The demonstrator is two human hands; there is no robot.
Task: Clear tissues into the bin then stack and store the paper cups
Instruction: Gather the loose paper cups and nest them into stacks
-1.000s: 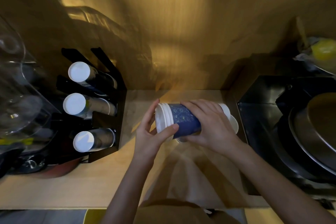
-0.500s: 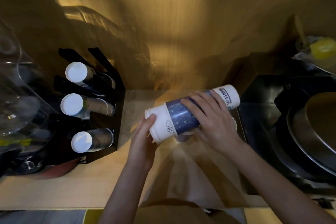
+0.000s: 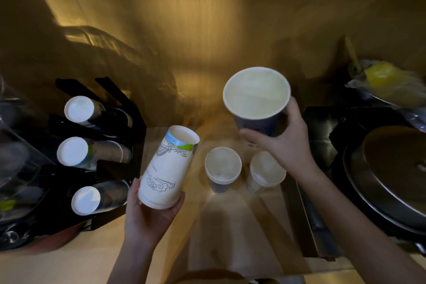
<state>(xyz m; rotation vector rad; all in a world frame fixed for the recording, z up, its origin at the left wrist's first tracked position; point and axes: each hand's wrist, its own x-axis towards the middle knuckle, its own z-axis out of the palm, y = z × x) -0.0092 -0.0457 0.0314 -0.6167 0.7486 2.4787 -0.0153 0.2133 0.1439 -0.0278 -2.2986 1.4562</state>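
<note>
Closest to the camera, the left hand [image 3: 149, 217] has its grip wrapped around the wide rim end of a white paper cup with line-drawn clouds and a blue-green band [image 3: 167, 168], holding it upside down and tilted so the base points up and away, above the near-left part of the pale wooden surface [image 3: 69, 263]. Just past it, two short stacks sit upright on the surface side by side: a stack of bluish paper cups [image 3: 222, 169] and a stack of white paper cups [image 3: 266, 172], near each other but not quite touching as far as I can see. Over toward the left edge there's a black cup rack [image 3: 119, 122] with three rows of cups lying on their sides, white bases facing the camera. Further back, the right hand [image 3: 283, 143] has its grip closed around the lower body of a dark blue paper cup with a cream inside [image 3: 255, 99], mouth tipped toward the camera, held up above the two stacks. At the right edge is a big round metal lid [image 3: 396, 168].
</note>
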